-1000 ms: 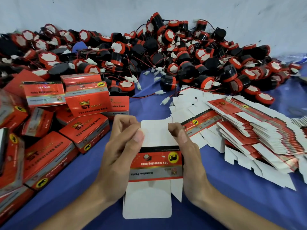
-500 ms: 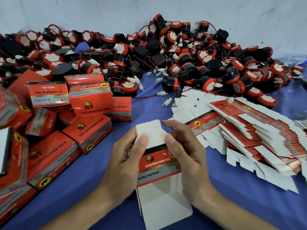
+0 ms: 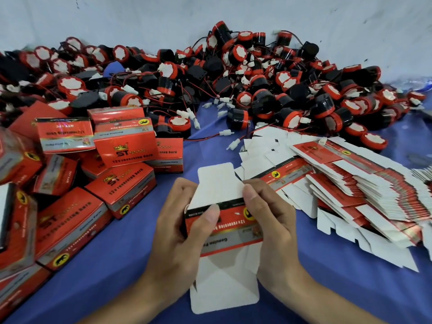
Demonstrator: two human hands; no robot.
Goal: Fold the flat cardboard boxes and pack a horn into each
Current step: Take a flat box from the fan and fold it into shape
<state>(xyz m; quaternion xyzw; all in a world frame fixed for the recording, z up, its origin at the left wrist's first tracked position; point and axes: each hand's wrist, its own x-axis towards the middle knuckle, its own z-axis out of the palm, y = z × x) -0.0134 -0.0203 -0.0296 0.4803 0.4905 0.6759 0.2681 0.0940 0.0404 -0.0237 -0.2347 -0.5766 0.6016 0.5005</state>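
Looking like a small hand-packing workshop, turning out one product in bulk. Heaping hundreds of loose red-and-black horns (image 3: 264, 101), trailing thin wires and white connectors, well beyond the left hand (image 3: 184, 237) and right hand (image 3: 273, 230) against a pale wall (image 3: 140, 17). Fanning out a thick stack of flat cardboard boxes (image 3: 378, 190) just right of the right hand. Piling up folded red boxes (image 3: 126, 150), printed "12V reversing horn", left of the left hand. Covering the whole worktop with a blue cloth (image 3: 339, 300) under both hands. Gripping one more flat box (image 3: 231, 224) between the two hands, thumbs on its printed band.
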